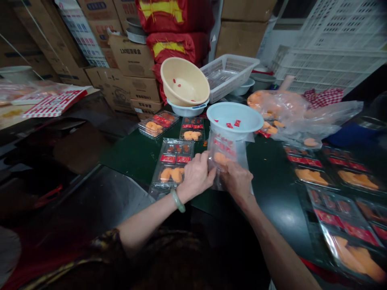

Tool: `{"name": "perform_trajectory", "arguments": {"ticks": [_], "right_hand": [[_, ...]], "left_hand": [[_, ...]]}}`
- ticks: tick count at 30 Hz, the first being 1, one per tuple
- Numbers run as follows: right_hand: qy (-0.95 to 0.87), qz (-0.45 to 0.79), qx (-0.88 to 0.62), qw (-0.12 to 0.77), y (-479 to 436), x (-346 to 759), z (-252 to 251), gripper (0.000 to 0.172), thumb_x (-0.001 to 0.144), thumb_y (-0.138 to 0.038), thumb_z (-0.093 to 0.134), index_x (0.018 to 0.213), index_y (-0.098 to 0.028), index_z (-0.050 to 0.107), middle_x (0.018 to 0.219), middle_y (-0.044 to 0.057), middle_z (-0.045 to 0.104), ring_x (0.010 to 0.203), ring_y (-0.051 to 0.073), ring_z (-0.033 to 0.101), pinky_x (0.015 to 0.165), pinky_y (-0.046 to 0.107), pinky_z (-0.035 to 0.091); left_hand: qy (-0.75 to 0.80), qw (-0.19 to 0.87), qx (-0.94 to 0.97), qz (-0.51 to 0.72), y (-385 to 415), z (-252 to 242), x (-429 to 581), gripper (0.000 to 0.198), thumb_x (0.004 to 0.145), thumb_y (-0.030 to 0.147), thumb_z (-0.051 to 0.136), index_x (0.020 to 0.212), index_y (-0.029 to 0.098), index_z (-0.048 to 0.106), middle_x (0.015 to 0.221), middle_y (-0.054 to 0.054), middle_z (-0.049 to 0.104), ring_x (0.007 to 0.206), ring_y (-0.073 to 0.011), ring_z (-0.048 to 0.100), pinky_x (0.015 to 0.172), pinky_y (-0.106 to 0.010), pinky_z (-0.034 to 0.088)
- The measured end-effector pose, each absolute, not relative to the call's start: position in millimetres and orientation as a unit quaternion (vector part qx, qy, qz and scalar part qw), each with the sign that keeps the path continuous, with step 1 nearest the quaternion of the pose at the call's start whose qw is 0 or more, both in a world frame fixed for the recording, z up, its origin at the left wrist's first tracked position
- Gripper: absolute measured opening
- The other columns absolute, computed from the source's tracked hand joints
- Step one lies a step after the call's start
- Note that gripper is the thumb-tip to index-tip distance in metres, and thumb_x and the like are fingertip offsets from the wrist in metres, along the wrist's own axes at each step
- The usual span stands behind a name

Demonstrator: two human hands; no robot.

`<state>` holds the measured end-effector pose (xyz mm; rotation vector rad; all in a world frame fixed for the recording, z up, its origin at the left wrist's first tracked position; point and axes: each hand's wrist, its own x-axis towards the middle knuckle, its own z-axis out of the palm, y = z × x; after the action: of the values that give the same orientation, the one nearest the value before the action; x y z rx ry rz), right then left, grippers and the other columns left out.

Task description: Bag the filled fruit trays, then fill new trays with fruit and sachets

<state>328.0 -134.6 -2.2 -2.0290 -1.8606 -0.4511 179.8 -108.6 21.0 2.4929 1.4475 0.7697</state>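
My left hand, with a pale green bangle on its wrist, and my right hand both pinch a clear plastic bag standing upright between them. Orange pieces and red sachets show inside the bag. A light blue plastic bowl sits in the bag's mouth, with several red sachets in it. Just left of my left hand lies a clear plastic tray holding orange pieces and red sachets, its edge close to my wrist.
Similar filled trays cover the dark tabletop on the right, and others stand at the far side. Behind them are a tilted beige bowl, a white plastic basket, a loose plastic bag of orange pieces and stacked cardboard boxes.
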Motion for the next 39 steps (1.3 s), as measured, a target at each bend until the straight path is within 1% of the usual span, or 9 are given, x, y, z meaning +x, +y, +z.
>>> {"name": "perform_trajectory", "arguments": {"ticks": [3, 8, 14, 21, 26, 30, 33, 37, 39], "right_hand": [[-0.683, -0.113, -0.710, 0.127, -134, 323, 4, 0.028, 0.084, -0.043, 0.050, 0.081, -0.017, 0.059, 0.065, 0.006, 0.064, 0.053, 0.015, 0.054, 0.048, 0.027, 0.017], [-0.713, -0.088, -0.687, 0.103, -138, 313, 8, 0.022, 0.085, -0.041, 0.051, 0.085, -0.020, 0.058, 0.063, 0.003, 0.063, 0.053, 0.015, 0.054, 0.047, 0.027, 0.015], [-0.696, -0.230, -0.628, 0.259, -158, 296, 15, 0.030, 0.089, -0.028, 0.044, 0.063, -0.019, 0.054, 0.053, 0.001, 0.057, 0.049, 0.011, 0.048, 0.050, 0.026, 0.023], [-0.779, -0.271, -0.446, 0.347, -171, 239, 45, 0.024, 0.085, -0.013, 0.048, 0.064, -0.020, 0.056, 0.049, -0.002, 0.051, 0.049, 0.011, 0.045, 0.055, 0.026, 0.030], [-0.860, -0.185, -0.398, 0.260, -147, 208, 23, 0.022, 0.085, -0.011, 0.046, 0.069, -0.019, 0.058, 0.057, -0.002, 0.056, 0.055, 0.011, 0.050, 0.057, 0.027, 0.030], [-0.884, -0.077, -0.431, 0.162, -131, 207, 9, 0.014, 0.085, -0.013, 0.048, 0.078, -0.019, 0.059, 0.063, -0.001, 0.061, 0.058, 0.012, 0.052, 0.055, 0.026, 0.027], [-0.905, -0.055, -0.395, 0.150, -128, 210, 7, 0.016, 0.086, -0.012, 0.047, 0.078, -0.019, 0.059, 0.066, 0.000, 0.061, 0.062, 0.013, 0.054, 0.058, 0.026, 0.029], [-0.920, -0.029, -0.366, 0.136, -135, 211, 8, 0.018, 0.085, -0.010, 0.047, 0.076, -0.019, 0.059, 0.070, 0.001, 0.062, 0.065, 0.014, 0.055, 0.063, 0.027, 0.035], [-0.914, 0.015, -0.386, 0.121, -138, 214, 17, 0.005, 0.082, -0.019, 0.056, 0.080, -0.019, 0.060, 0.074, 0.003, 0.062, 0.071, 0.017, 0.057, 0.066, 0.029, 0.039]], "left_hand": [[0.516, 0.076, 0.830, 0.199, -103, 23, 178, 0.032, 0.086, 0.032, 0.040, 0.114, 0.015, 0.042, 0.071, -0.005, 0.060, 0.064, -0.0208, 0.059, 0.058, -0.029, 0.041], [0.473, 0.064, 0.861, 0.175, -111, 22, 167, 0.029, 0.084, 0.018, 0.037, 0.113, 0.016, 0.043, 0.067, -0.003, 0.062, 0.061, -0.0185, 0.061, 0.057, -0.027, 0.040], [0.357, 0.059, 0.876, 0.319, -130, 32, 150, 0.022, 0.086, 0.014, 0.037, 0.106, 0.015, 0.047, 0.077, -0.005, 0.064, 0.069, -0.0157, 0.061, 0.063, -0.027, 0.046], [0.356, 0.012, 0.809, 0.467, -167, 36, 86, 0.032, 0.081, 0.005, 0.048, 0.109, 0.021, 0.047, 0.095, -0.004, 0.066, 0.088, -0.0136, 0.062, 0.077, -0.026, 0.051], [0.425, 0.014, 0.817, 0.390, -170, 2, 31, 0.024, 0.083, 0.008, 0.047, 0.105, 0.017, 0.051, 0.077, -0.004, 0.063, 0.066, -0.0123, 0.059, 0.060, -0.025, 0.048], [0.437, 0.130, 0.842, 0.289, -173, 2, 8, 0.017, 0.084, 0.011, 0.044, 0.093, 0.016, 0.058, 0.067, -0.001, 0.061, 0.056, -0.0099, 0.055, 0.053, -0.021, 0.042], [0.476, 0.189, 0.798, 0.317, -164, 23, 5, 0.015, 0.084, 0.018, 0.046, 0.085, 0.016, 0.061, 0.064, 0.001, 0.060, 0.052, -0.0081, 0.052, 0.050, -0.018, 0.039], [0.582, 0.116, 0.696, 0.404, -94, 41, -5, 0.020, 0.081, 0.030, 0.050, 0.081, 0.015, 0.063, 0.069, -0.001, 0.062, 0.060, -0.0110, 0.054, 0.058, -0.021, 0.042], [0.637, 0.061, 0.647, 0.414, -33, 42, -15, 0.025, 0.080, 0.033, 0.049, 0.086, 0.014, 0.064, 0.078, -0.004, 0.064, 0.069, -0.0141, 0.056, 0.067, -0.024, 0.043]]}}
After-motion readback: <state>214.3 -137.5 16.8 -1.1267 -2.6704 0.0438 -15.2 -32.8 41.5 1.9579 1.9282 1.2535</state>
